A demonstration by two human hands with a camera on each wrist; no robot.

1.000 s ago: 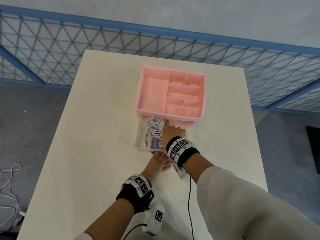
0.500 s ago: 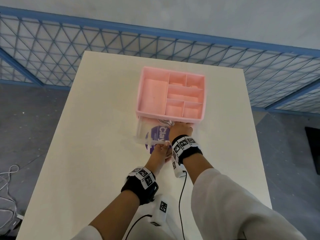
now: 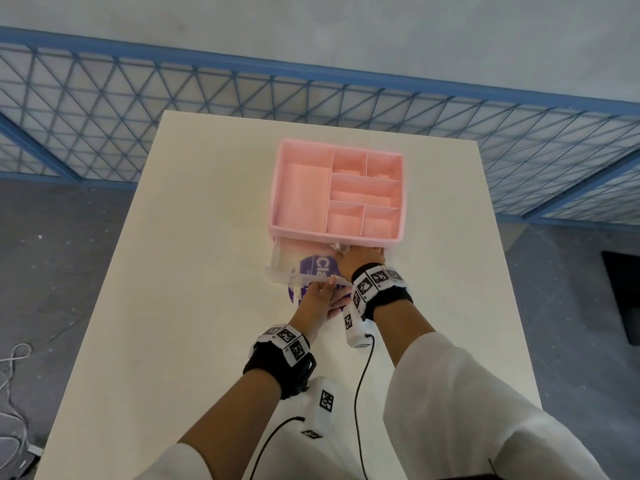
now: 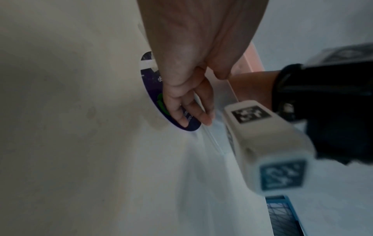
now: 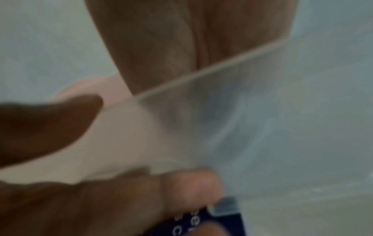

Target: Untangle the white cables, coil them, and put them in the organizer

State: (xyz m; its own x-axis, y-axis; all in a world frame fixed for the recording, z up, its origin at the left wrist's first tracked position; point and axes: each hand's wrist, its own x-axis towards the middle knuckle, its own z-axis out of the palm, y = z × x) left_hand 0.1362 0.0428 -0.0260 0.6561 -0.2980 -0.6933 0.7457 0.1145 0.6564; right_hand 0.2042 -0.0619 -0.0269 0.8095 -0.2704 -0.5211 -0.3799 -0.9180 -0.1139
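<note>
Head view: pink plastic compartmented organizer (image 3: 277, 188) on the white worktop (image 3: 194, 237), with its clear plastic drawer (image 3: 280, 261) pulled out toward the person. Right grip (image 3: 360, 259) reaching into the drawer, fingers hidden beneath the pink front edge, so cannot tell whether curled or holding anything. Beside its knuckles, a small bit of white cable (image 3: 338, 248) at the drawer's back, mostly hidden under the organizer. Left grip (image 3: 320, 299) pinching the drawer's clear front wall, thumb at the top edge, fingers (image 4: 181, 111) against a round purple label with white lettering (image 3: 317, 265) showing through the plastic.
</note>
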